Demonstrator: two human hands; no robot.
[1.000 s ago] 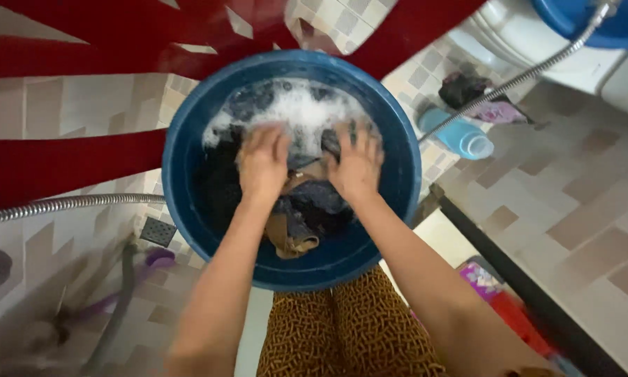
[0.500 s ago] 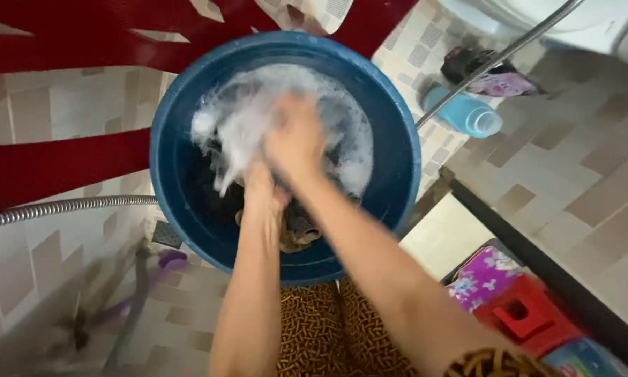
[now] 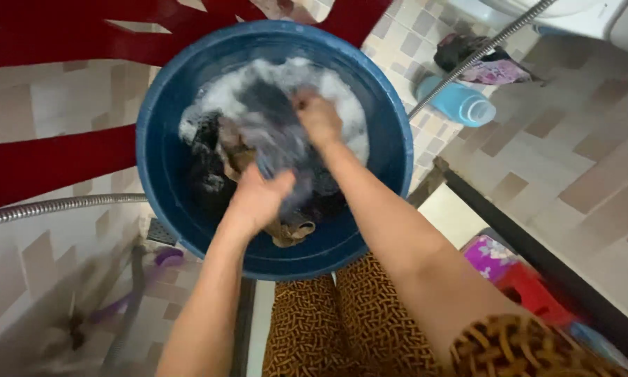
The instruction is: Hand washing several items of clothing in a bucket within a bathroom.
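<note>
Down in the blue basin, both the left hand and right hand close on a dark wet garment, gripping opposite ends so the cloth stretches taut between them above the suds.

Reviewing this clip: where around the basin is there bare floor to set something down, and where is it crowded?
Bare tile lies right of the blue basin, between the light blue bottle and the dark threshold strip. Inside the basin it is crowded: the left hand and right hand grip dark wet clothes amid suds. The lower left is cluttered with a metal hose and purple brush.
</note>
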